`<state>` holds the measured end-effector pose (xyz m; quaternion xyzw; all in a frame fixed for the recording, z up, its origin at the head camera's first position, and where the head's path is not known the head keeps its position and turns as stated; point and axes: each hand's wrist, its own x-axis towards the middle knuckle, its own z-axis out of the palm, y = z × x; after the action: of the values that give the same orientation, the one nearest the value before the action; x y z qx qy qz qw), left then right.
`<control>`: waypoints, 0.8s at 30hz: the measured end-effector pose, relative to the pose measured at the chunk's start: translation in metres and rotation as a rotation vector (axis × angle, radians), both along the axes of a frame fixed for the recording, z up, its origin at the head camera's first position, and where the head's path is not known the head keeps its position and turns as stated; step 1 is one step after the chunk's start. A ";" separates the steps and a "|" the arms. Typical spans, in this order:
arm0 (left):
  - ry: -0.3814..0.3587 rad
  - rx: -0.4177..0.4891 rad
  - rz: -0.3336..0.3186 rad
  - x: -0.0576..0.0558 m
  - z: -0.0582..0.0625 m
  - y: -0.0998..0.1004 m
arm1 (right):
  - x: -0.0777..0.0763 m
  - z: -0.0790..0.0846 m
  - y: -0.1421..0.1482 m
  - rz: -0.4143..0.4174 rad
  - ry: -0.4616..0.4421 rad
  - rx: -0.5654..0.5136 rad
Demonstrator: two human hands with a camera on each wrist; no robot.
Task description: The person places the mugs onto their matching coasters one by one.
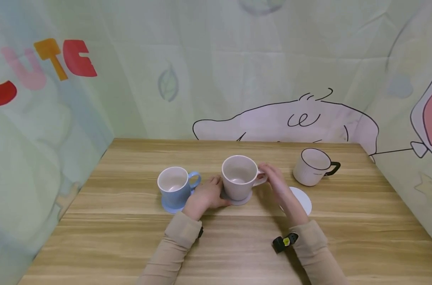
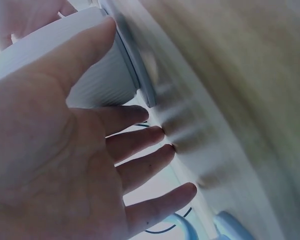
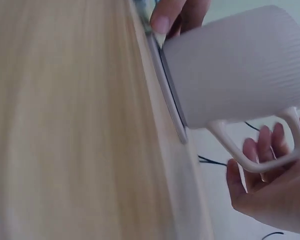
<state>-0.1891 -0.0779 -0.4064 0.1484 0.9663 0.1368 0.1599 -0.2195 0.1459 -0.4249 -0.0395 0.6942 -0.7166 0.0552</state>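
A pale pinkish-grey mug [image 1: 237, 188] stands upright on a grey round coaster [image 1: 241, 202] in the middle of the table. My left hand [image 1: 207, 194] is at its left side, fingers spread with the tips down by the tabletop. In the left wrist view the thumb lies along the mug's lower wall, close to the coaster's rim. On the other side, my right hand [image 1: 277, 183] is at the mug's handle [image 3: 232, 146]. Its fingers are loosely bent beside and behind the handle, without closing round it.
To the left, a blue mug [image 1: 175, 193] sits on a blue coaster [image 1: 169, 206]. A white round coaster [image 1: 302, 199] lies partly under my right forearm. Behind it stands a white mug [image 1: 309, 172] with a black rim and handle. A printed cloth [image 1: 216, 79] hangs behind the wooden table [image 1: 237, 241].
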 end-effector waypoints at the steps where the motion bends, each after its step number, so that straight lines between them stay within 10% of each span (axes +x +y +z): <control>1: 0.003 0.002 0.001 0.000 0.001 0.000 | 0.001 0.003 0.000 -0.002 0.010 0.041; 24: 0.063 0.043 0.037 0.001 0.011 0.002 | 0.000 0.015 0.012 -0.113 0.095 0.285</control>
<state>-0.1883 -0.0764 -0.3958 0.1383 0.9703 0.1556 0.1236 -0.2197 0.1584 -0.4100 -0.0262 0.7917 -0.6102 -0.0129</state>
